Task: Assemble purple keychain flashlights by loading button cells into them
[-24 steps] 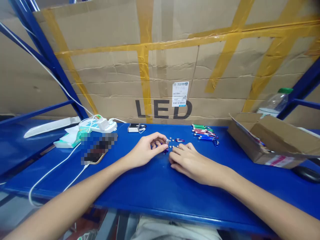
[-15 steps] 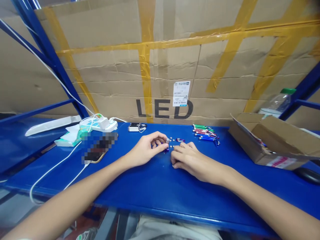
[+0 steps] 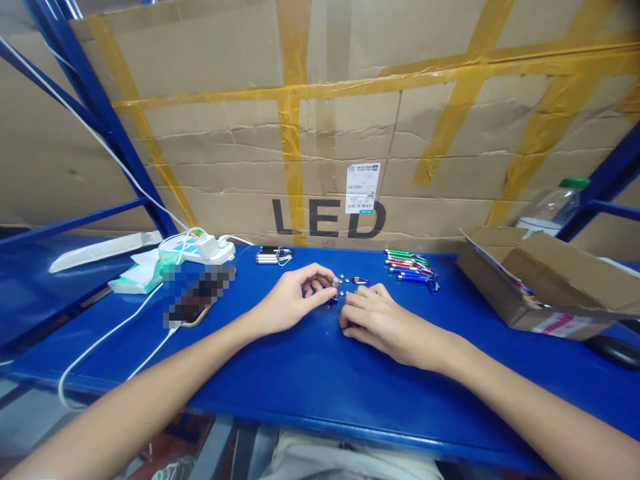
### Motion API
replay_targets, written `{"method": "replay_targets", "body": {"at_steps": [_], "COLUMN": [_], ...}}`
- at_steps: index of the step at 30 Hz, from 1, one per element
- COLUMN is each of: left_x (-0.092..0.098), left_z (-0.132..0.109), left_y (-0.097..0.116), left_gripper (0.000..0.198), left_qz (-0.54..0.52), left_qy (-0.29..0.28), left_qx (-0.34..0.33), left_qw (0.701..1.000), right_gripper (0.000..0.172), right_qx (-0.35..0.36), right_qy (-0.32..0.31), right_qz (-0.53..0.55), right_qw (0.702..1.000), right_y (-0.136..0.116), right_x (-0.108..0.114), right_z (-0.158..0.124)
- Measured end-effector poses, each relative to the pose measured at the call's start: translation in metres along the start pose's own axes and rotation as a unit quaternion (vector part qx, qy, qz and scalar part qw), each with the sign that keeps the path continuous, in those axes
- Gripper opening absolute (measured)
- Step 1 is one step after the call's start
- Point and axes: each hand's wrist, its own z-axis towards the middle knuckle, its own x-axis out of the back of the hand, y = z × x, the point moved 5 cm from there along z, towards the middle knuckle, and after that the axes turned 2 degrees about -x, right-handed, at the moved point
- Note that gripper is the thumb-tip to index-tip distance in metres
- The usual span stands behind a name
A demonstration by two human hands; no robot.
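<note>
My left hand (image 3: 295,299) is curled, with thumb and index finger closing at a small silver piece (image 3: 335,283). Just below the thumb a shiny purple-blue piece (image 3: 331,301) shows, partly hidden by the fingers; whether the hand holds it too is unclear. Beside the fingertips, several small round silver discs like button cells (image 3: 342,293) lie on the blue tabletop (image 3: 300,380). My right hand (image 3: 373,321) rests on the table to their right, its fingers bent and pressed together; what they hold, if anything, is hidden. Beyond its knuckles lies a small purple-red carabiner clip (image 3: 360,281).
Green, red and blue metal penlights with clips (image 3: 410,267) lie at the back right, black and silver ones (image 3: 273,255) at the back left. An open cardboard box (image 3: 500,293) stands right. A phone (image 3: 197,300), cables and a power strip (image 3: 213,251) occupy the left.
My right hand has shifted very slightly left, and the small shiny spot under its fingertips no longer shows. My left hand stays in place.
</note>
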Motion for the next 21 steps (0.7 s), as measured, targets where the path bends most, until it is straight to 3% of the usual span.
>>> {"method": "replay_targets", "body": {"at_steps": [13, 21], "left_x": [0.001, -0.001], "left_z": [0.000, 0.000], "left_y": [0.001, -0.002], "left_gripper": [0.027, 0.027], "left_qz": [0.008, -0.006], "left_qy": [0.002, -0.010], "left_qx": [-0.004, 0.002], "left_qw": [1.000, 1.000], "right_gripper": [0.008, 0.011], "right_qx": [-0.013, -0.043], "right_qy": [-0.005, 0.109], "right_qz": [0.020, 0.042], "right_qw": [1.000, 0.992], "right_y": [-0.004, 0.012], "right_x": [-0.002, 0.017], "right_z": [0.001, -0.003]}}
